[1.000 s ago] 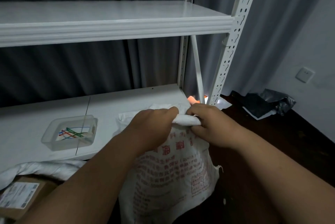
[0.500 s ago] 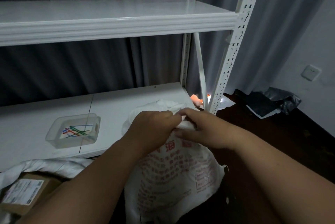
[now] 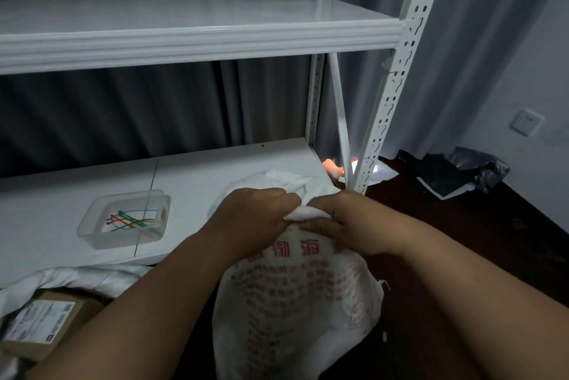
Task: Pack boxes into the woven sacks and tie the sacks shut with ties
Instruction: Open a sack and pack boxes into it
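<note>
Upper shelf (image 3: 197, 37) overhangs lower shelf (image 3: 46, 210); open gap between. Tie tray (image 3: 123, 219) left, sack (image 3: 295, 302) centre, upright post (image 3: 391, 96) right block paths.

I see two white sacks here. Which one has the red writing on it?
The sack both hands grip by its bunched neck, in the middle. The other sack, lower left by the cardboard box, shows plain white.

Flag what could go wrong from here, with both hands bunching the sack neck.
Both hands, left hand and right hand, grip the gathered neck of the woven sack. The ties lie apart in the clear tray; freeing a hand to fetch one may let the neck spring open. The sack stands unsupported and could tip.
</note>
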